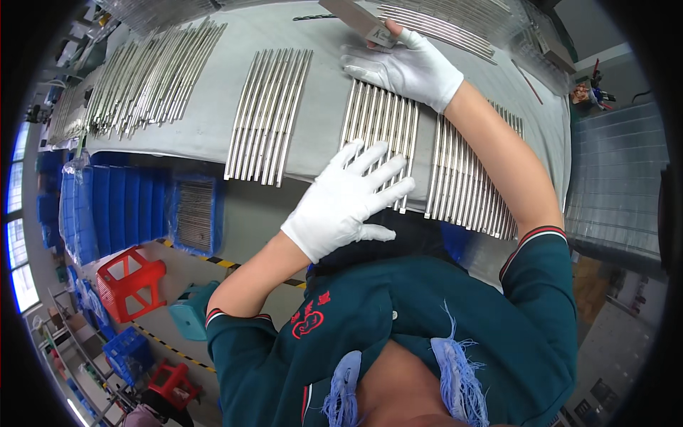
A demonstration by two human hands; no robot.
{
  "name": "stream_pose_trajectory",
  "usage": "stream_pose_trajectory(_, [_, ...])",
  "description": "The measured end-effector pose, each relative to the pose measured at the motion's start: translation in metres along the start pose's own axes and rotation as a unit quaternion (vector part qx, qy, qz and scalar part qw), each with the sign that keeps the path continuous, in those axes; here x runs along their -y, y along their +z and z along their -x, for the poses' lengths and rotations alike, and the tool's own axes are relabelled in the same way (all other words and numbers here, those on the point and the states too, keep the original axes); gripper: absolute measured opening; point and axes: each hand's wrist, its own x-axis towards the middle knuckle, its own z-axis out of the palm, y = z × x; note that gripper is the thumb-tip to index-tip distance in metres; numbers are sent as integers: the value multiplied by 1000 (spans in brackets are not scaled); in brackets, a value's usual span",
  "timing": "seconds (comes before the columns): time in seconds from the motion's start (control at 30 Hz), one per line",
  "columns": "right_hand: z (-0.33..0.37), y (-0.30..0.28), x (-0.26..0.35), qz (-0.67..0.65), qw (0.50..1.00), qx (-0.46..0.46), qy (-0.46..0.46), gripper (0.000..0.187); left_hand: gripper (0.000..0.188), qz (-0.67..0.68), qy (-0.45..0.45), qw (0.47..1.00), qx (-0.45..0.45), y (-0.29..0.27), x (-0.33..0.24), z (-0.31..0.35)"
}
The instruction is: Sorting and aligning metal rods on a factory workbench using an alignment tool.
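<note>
My left hand [348, 203], in a white glove, lies with spread fingers on the near ends of a row of slim metal rods [380, 117]. My right hand [409, 67], also gloved, is at the far ends of these rods. Its bare thumb tip presses against a flat grey block [361, 23], which it grips; the fingers under the block are partly hidden. To the left lies another evenly spaced row of rods [267, 117]. A third row [469, 174] lies on the right, partly under my right forearm.
A large loose pile of rods [156, 78] covers the left of the grey-clothed table [324, 92]. More rods [441, 32] and a dark drill bit [315, 17] lie at the far side. Blue bins [117, 206] and a red stool [131, 281] stand below left.
</note>
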Motion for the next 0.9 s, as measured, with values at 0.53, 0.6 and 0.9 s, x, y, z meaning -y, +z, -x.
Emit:
stream_pose_trajectory(0.53, [35, -4, 12, -110, 993, -14, 38, 84, 82, 44, 50, 998, -3, 16, -14, -13])
stream_pose_trajectory(0.6, [41, -1, 13, -85, 996, -31, 28, 84, 81, 46, 59, 997, 0, 18, -15, -16])
stream_pose_trajectory(0.9, [6, 16, 1, 136, 990, -20, -27, 73, 76, -16, -27, 999, -3, -2, -6, 10])
